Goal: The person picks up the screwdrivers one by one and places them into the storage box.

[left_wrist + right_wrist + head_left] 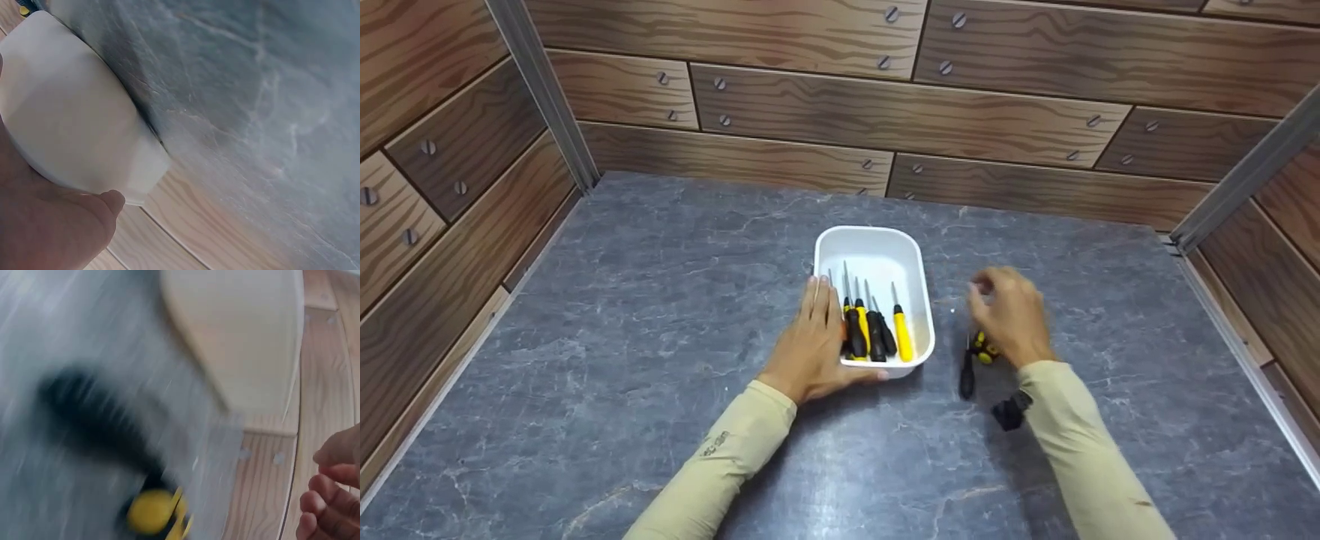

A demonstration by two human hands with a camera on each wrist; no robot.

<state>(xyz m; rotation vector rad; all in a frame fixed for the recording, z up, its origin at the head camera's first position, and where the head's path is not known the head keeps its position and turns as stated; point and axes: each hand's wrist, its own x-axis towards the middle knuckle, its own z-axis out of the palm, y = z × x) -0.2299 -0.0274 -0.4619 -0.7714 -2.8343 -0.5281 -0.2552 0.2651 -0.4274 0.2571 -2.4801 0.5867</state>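
Note:
A white box (874, 238) holds several screwdrivers with black and yellow handles, among them a yellow one (903, 337) at the right. My left hand (810, 349) rests against its left side with straight fingers, its thumb along the near end wall; the left wrist view shows the thumb touching the white wall. Right of the box, my right hand (1011, 315) is above the table, fingers loosely bent, with nothing visible in them. Under it lie a black-handled screwdriver (967, 375) and a yellow-and-black object (984, 348), partly hidden by the hand.
The grey marbled table (675, 315) is bounded by wood-patterned walls (810, 105) at the back and both sides. Metal corner posts (544, 90) stand at the back corners. A black wrist camera (1011, 411) sits on the right sleeve.

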